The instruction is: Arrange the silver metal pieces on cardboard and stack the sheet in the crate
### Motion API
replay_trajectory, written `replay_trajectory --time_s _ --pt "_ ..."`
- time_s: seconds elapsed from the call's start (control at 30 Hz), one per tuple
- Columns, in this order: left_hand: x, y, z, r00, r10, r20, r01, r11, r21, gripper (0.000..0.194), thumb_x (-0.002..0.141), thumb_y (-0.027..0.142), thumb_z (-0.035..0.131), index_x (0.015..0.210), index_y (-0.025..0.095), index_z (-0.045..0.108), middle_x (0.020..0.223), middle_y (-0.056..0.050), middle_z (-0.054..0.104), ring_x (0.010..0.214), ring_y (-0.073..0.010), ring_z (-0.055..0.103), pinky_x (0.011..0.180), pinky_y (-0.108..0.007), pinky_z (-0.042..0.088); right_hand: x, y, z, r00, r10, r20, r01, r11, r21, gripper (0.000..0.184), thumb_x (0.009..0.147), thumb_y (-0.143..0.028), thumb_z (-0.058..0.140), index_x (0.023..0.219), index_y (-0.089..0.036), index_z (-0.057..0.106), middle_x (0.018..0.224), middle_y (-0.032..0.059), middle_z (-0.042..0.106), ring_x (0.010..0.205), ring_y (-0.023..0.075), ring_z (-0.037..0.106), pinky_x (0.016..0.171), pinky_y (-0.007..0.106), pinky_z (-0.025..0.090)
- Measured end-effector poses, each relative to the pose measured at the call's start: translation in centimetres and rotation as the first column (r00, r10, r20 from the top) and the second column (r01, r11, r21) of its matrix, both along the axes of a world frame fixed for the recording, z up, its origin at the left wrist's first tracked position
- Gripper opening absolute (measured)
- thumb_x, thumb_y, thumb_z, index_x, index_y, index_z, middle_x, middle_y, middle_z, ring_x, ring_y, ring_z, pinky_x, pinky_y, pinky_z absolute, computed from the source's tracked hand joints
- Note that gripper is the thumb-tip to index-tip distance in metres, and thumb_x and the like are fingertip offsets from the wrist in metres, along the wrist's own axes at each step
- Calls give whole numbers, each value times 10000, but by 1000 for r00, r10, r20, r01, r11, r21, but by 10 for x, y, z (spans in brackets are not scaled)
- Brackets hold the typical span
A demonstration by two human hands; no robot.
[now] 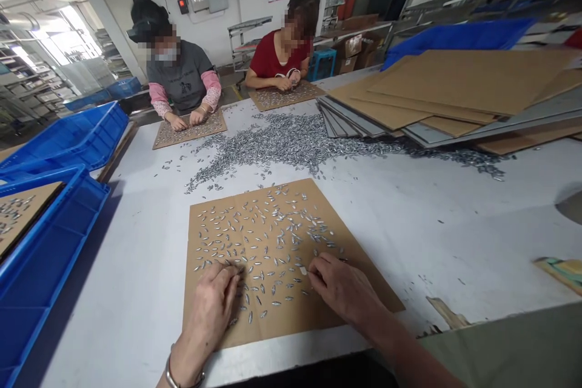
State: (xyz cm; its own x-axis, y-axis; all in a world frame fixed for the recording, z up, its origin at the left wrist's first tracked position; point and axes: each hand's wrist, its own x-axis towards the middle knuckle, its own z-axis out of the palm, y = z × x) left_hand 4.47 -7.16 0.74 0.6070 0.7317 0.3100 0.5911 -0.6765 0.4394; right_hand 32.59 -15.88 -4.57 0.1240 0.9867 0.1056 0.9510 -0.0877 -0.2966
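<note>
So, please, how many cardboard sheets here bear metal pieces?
4: near sheet, second sheet by person in grey, third sheet by person in red, fourth sheet in a blue bin; more may be hidden.

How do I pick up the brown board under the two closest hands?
Probably hold the brown board by its left and right edges, from both sides at once: it lies flat, and the silvery bits on top look loose, so tipping might spill them.
</note>
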Motion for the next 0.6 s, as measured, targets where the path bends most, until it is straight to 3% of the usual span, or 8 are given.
replay_trajectory --time_s 0.2,0.43,0.6 --pt "-3 -2 -6 999 -29 29 31 998 -62 239 1055 278 470 1035 210 699 948 -57 715 835 -168 710 760 -284 604 4 -3 1 972 124 198 -125 992 -5 278 934 -55 510 736 -200 639 800 33 665 695 148 656 664 266 446" --pt "-3 0 -2 999 -1 42 6 995 -104 240 1049 284 476 1022 227 707 914 -44 710 810 -172 705 754 -295 600 4 5 17 991 134 18 -134 991 -21 273 1019 -210 472 825 -224 664 853 17 652 665 125 620 609 255 418" --pt "-3 -2 0 999 12 45 -6 991 -132 244 1043 284 478 1012 224 712 912 -52 717 825 -181 712 766 -306 602 -7 23 17 993 114 37 -110 990 -90 260 984 -138 484 770 -212 610 827 20 651 702 144 627 635 268 383"
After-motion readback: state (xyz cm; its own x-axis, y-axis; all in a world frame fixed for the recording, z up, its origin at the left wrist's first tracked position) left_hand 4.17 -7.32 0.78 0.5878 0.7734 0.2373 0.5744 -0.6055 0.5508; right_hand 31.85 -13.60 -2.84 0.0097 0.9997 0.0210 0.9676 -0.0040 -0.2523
